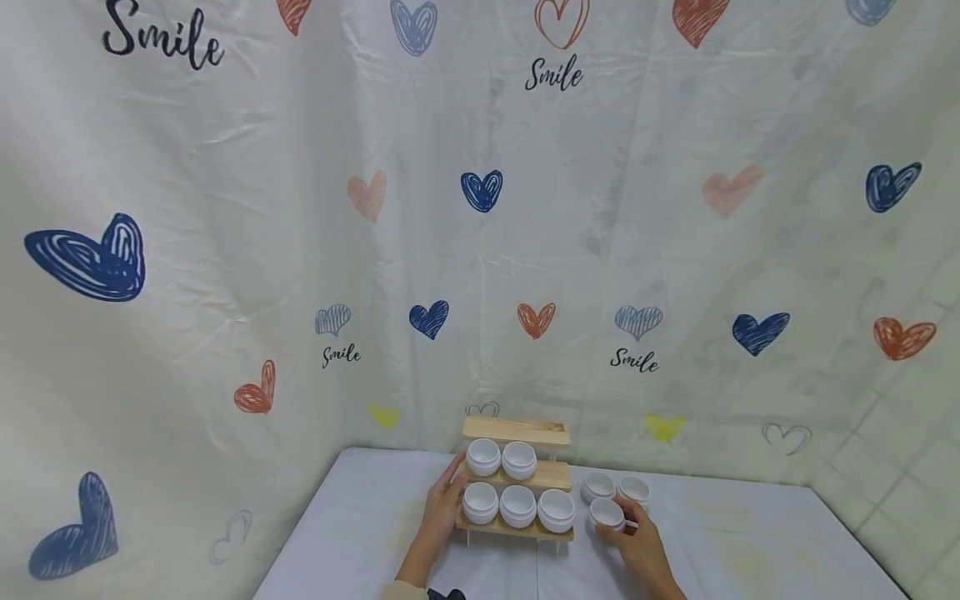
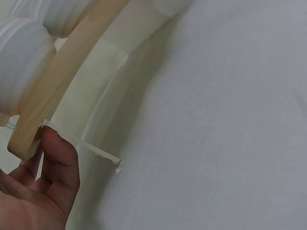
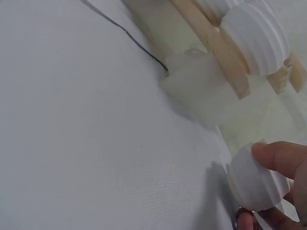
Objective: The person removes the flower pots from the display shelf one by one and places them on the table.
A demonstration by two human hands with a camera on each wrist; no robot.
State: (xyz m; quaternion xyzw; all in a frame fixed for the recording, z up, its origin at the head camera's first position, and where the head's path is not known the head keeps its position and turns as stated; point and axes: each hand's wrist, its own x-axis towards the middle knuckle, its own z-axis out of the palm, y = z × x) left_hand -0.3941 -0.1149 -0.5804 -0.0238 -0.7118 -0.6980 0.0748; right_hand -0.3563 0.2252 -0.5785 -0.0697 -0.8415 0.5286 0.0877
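Observation:
A three-step wooden rack [image 1: 553, 476] holds several white cups: three on the bottom step, two on the middle one, none on the top. At its left end my left hand [image 1: 441, 510] grips the wood; in the left wrist view the fingers [image 2: 60, 148] hold the end of a wooden step [image 2: 62, 72]. Right of the rack, my right hand [image 1: 642, 550] pinches a white cup [image 1: 606, 514] by its side. The right wrist view shows thumb and fingers of that hand [image 3: 283, 187] around the cup [image 3: 254, 179], close to the tabletop.
Two more white cups [image 1: 598, 486] [image 1: 634, 490] stand just behind the held one. A white cloth covers the table [image 1: 735, 533]. Behind it hangs a pale curtain [image 1: 570, 250] printed with hearts. A dark thin line [image 3: 127, 33] runs along the cloth towards the rack.

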